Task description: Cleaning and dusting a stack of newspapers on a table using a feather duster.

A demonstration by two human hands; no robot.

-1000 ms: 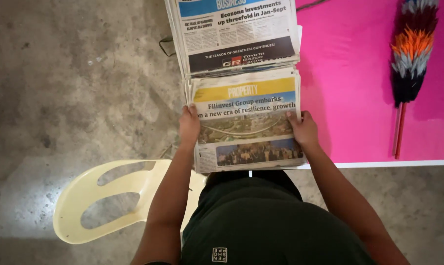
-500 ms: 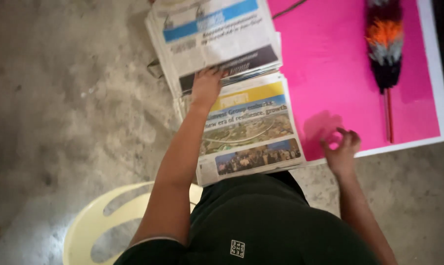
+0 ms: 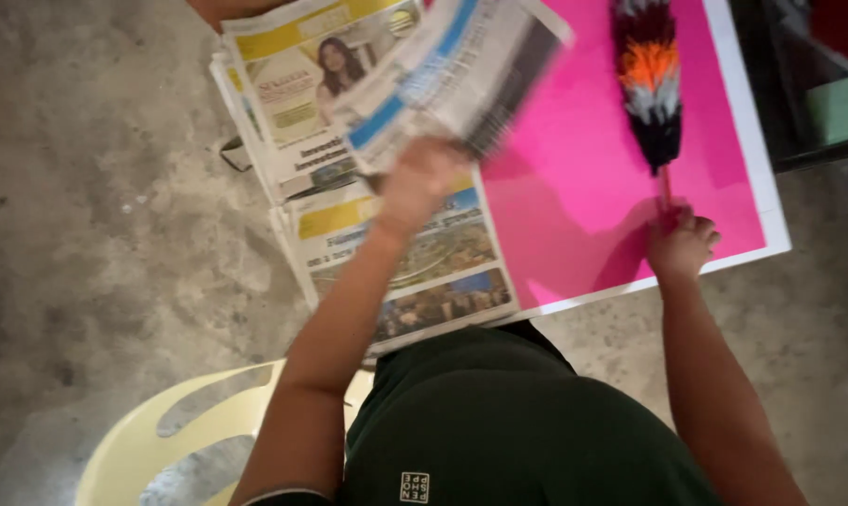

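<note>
The pink table top (image 3: 583, 187) ends in a white border along its near and right edges, beyond which lies bare grey concrete floor (image 3: 96, 234). A stack of newspapers (image 3: 415, 272) fills the left part of the table and overhangs its left edge; the middle of the pink surface between the papers and the feather duster (image 3: 651, 89) is open. The left hand (image 3: 419, 183) is raised above the stack, closed on a folded newspaper section (image 3: 452, 80), which is lifted, tilted and motion-blurred, its white and blue front page facing up. The right hand (image 3: 679, 245) sits at the near table edge, fingers curled around the duster's thin red handle. The duster lies on the pink surface near the right edge, its head banded in black, orange and grey-white feathers, pointing away from the person. A pale yellow plastic chair (image 3: 199, 431) stands on the floor at lower left, beside the person's dark green shirt.
</note>
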